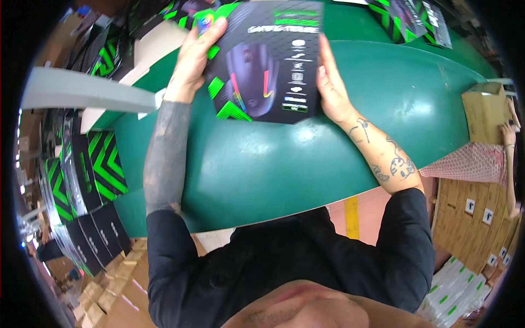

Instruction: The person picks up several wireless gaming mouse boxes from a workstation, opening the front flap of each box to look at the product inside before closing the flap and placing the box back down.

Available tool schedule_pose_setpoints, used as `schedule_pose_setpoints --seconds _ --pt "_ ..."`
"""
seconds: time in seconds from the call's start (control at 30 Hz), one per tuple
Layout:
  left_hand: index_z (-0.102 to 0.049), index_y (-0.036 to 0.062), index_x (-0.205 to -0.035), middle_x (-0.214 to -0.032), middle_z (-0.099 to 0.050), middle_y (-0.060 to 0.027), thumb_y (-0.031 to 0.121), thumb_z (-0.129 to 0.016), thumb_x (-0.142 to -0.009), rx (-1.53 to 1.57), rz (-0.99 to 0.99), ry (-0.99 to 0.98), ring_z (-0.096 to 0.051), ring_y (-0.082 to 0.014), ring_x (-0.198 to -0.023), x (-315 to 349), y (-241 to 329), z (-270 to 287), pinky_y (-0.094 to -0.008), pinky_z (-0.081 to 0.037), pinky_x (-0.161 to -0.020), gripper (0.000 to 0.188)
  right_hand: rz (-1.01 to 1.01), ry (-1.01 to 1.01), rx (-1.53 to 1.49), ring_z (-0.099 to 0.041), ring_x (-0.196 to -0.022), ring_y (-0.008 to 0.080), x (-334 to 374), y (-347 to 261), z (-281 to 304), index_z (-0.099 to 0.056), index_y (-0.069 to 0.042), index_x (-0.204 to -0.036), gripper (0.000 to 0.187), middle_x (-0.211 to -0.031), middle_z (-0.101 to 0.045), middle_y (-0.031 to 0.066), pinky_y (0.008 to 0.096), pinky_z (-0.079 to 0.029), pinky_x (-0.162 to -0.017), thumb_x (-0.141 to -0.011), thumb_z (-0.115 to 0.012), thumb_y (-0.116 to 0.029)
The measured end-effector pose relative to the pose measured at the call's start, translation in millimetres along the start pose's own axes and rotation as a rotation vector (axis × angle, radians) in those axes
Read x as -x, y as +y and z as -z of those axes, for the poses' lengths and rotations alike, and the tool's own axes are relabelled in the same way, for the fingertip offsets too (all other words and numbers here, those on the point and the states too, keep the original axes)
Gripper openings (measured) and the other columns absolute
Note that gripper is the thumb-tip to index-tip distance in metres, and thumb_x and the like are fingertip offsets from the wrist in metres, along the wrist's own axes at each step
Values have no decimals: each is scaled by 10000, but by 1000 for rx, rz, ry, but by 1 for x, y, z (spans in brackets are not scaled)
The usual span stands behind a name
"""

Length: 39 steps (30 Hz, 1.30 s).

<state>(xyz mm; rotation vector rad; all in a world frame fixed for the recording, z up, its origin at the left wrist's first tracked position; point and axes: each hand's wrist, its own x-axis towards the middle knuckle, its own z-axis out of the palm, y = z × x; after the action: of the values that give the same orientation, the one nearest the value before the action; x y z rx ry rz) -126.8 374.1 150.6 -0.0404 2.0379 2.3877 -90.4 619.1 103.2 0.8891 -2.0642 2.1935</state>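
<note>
Currently both hands are gripping 1 black-and-green retail box, the kind printed with a computer mouse picture; left hand is wrapping its fingers over the box's upper left corner, fingers close together, thumb hidden behind the box so I cannot tell how it is pressing; right hand is lying flat along the right edge, fingers pressed together and extended, more bracing than clamping.

Box is being held tilted, above the far side of the green conveyor belt, not resting on it.

Risks, as judgement: right side is relying on palm pressure only, so the glossy carton could be slipping out and dropping onto the belt; corner grip on the left could be crushing or creasing the flap; if the belt is running, a dropped box is travelling away.

Further out: 2 or more similar boxes are lying at the far end of the belt; flat printed cartons are stacking at the left; brown cardboard cases and another person's arm are at the right, close enough for a collision if the box is swinging wide.
</note>
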Motion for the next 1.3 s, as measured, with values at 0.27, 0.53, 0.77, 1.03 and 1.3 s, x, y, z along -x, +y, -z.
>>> schedule_pose_setpoints --seconds 0.27,0.53,0.77,1.03,1.3 --pt "-378 27 -1268 -1208 -451 -133 411 -448 -925 499 -216 456 -496 -296 -1086 -10 -7 61 -446 -366 -989 520 158 355 1068 -415 -1161 337 -45 10 81 -400 -83 -1294 653 -1260 -406 211 411 -371 -968 -759 -671 -342" --pt "-515 45 -1100 -948 -558 -59 266 -498 -928 200 -59 84 -542 -146 -835 12 -38 -7 -274 -441 -742 280 -183 385 2030 -413 -1201 362 -89 45 221 -275 -148 -1381 828 -1321 -407 198 475 -383 -939 -705 -693 -380" --pt "-491 18 -1127 -983 -572 -102 419 -501 -908 303 139 -99 -575 -211 -943 0 -40 -17 -339 -457 -843 457 200 321 1553 -579 -1013 254 -80 -34 165 -495 -83 -1141 578 -1093 -607 82 365 -476 -827 -640 -719 -264" --pt "-495 63 -1200 -1097 -582 -58 177 -616 -824 468 -113 18 -550 -135 -976 15 -4 -32 -324 -418 -868 411 802 15 1333 -490 -1153 222 -15 -40 59 -631 -260 -1049 418 -1223 -554 10 392 -356 -979 -696 -612 -37" --pt "-507 65 -1195 -985 -585 -47 175 -665 -775 2 -229 -247 -571 -121 -888 7 45 24 -250 -460 -803 462 -38 5 17 -356 -1265 307 -34 -42 36 -229 -117 -1406 856 -1377 -351 176 432 -285 -1044 -724 -731 -242"
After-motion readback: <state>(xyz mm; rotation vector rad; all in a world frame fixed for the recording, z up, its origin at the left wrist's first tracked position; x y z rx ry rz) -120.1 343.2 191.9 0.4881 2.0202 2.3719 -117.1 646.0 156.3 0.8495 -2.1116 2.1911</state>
